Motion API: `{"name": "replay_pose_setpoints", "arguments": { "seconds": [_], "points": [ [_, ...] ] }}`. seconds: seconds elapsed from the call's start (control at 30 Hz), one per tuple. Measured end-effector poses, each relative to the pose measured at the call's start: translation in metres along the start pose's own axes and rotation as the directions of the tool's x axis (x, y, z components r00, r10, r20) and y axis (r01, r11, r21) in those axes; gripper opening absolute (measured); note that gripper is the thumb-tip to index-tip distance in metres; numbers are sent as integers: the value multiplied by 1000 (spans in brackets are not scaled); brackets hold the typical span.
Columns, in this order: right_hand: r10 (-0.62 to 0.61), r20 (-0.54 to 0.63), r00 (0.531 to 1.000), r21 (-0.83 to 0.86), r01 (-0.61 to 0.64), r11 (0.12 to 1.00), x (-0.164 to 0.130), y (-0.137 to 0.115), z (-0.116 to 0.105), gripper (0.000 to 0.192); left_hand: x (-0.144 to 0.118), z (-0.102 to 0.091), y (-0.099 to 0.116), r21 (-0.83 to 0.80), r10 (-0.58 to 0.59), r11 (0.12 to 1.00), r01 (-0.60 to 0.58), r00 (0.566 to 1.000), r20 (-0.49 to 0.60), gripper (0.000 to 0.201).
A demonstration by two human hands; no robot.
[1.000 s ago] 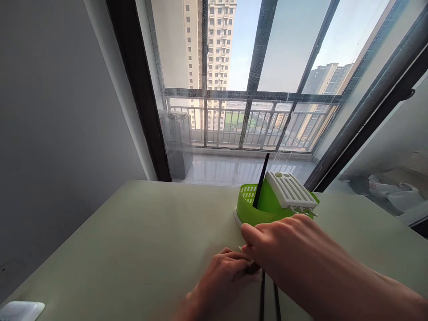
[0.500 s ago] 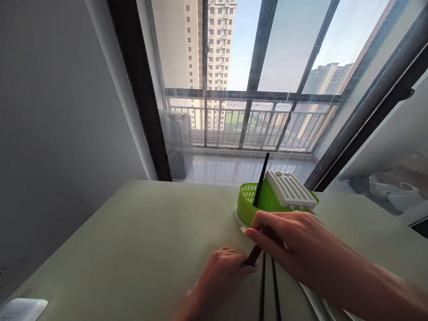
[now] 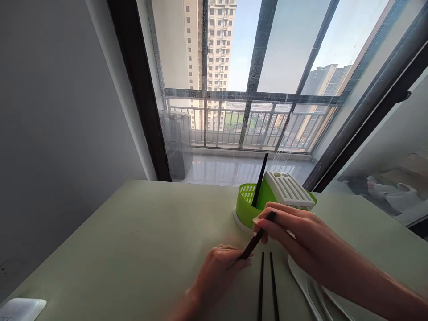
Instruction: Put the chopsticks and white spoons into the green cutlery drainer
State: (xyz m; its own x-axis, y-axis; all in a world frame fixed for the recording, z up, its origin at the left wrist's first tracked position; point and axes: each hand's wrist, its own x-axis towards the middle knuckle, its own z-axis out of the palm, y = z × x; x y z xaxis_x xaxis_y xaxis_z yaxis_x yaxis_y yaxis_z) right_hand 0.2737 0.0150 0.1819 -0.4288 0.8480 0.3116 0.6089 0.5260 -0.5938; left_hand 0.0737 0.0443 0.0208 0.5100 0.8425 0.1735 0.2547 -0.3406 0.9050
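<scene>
Here, right hand (image 3: pixel 294 232) fingers pinch a slim black chopstick (image 3: pixel 256 240), tilted; left hand (image 3: pixel 222 267) fingers curled.

The chopstick (image 3: pixel 257 238) in the grip of the right hand (image 3: pixel 294 236) was black, smooth, with a slight gloss. Just below the grip, two more chopsticks (image 3: pixel 266 285) of the same dark smooth finish lay on the worktop (image 3: pixel 133 249), which looked pale green and matt, without visible grain. Behind the grip, the holder (image 3: pixel 247 207) was bright green plastic, glossy, with small slots; its lid (image 3: pixel 289 189) was white ribbed plastic. To the right of the grip, white spoons (image 3: pixel 307 285) looked smooth and shiny; plastic or ceramic, I could not tell.
</scene>
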Motion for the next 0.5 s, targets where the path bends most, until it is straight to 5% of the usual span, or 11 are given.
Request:
{"name": "replay_pose_setpoints", "arguments": {
  "seconds": [0.17, 0.33, 0.4, 0.5],
  "points": [
    [-33, -236, 971, -74, 16, 997, 13, 1, -33, 35, 1, -1, 1, -91, -125, 989, 115, 986, -108, 26],
    [18, -567, 824, -170, -138, 976, 39, 3, -69, 38, 3, -2, -2, -115, -137, 986, 118, 975, -175, 31],
    [41, -606, 795, -206, -206, 957, 48, 10, -75, 42, 3, -2, -2, -100, -151, 986, 135, 974, -171, 31],
    [57, -556, 829, -256, -236, 938, 61, 28, -75, 46, 3, -2, -2, -73, -162, 986, 152, 974, -161, 32]
  ]
}}
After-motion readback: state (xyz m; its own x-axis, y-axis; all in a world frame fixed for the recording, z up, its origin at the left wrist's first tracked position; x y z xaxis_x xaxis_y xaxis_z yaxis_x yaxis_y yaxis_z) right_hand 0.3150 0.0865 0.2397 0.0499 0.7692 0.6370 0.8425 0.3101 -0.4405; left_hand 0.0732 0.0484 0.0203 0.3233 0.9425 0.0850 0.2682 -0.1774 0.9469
